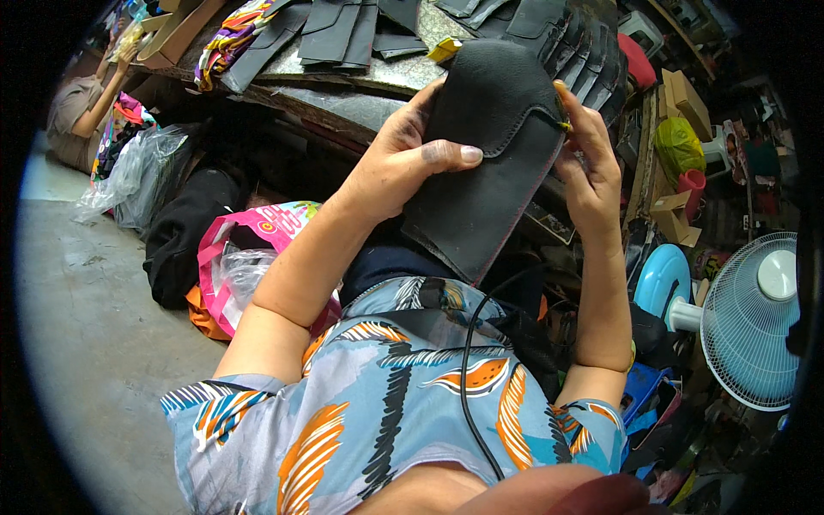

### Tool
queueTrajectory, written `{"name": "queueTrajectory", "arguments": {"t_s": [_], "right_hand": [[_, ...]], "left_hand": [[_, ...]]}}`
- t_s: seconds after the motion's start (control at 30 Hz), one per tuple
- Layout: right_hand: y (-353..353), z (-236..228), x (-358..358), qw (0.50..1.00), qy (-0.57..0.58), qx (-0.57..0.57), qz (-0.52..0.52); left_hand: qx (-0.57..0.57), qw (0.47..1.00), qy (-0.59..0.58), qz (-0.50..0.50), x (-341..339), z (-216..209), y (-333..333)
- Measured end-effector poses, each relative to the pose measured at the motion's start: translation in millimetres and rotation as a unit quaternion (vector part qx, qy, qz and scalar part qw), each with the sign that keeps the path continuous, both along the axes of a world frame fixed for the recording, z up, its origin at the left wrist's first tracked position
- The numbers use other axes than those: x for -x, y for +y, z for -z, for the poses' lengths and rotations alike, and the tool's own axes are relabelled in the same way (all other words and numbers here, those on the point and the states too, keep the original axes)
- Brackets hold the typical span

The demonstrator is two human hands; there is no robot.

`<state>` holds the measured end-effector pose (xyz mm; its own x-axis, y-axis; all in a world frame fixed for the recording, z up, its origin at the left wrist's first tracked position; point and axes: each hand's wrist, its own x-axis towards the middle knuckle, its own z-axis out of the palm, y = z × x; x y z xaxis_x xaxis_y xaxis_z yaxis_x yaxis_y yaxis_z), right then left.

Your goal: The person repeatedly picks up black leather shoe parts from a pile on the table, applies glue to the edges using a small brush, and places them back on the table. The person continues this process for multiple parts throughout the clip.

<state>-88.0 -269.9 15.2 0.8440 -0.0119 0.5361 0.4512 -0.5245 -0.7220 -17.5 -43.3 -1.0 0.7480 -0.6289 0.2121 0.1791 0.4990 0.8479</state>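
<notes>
A black leather pouch with a rounded, stitched flap is held up in front of me, tilted, reddish thread along its lower right edge. My left hand grips its left side, thumb across the front and the other fingers hidden behind. At the flap's right edge is my right hand, its fingers curled and pinched around something small with a bit of yellow showing. What that small thing is, I cannot make out. Dark smudges mark my left thumb and fingers. Just beyond the pouch's top left corner shows a yellow piece.
A worktable ahead carries several similar black leather pieces and a patterned cloth. Pink and plastic bags stand on the floor at left. A fan and cardboard boxes are at right. Another person sits far left.
</notes>
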Motion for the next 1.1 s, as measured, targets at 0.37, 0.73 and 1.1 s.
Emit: {"name": "queueTrajectory", "arguments": {"t_s": [0.37,0.73,1.1], "right_hand": [[2.8,-0.7,9.5,0.996,0.001,-0.008,-0.084],[8.3,-6.7,6.9,0.931,-0.167,0.311,0.091],[-55.2,-5.8,-17.2,0.863,-0.038,0.462,0.202]], "left_hand": [[0.006,1.000,0.028,0.004,-8.5,-4.2,-1.8],[0.010,1.000,-0.010,-0.026,-12.1,-7.2,-4.5],[-0.057,0.991,-0.114,-0.038,-24.4,-6.2,8.0]]}}
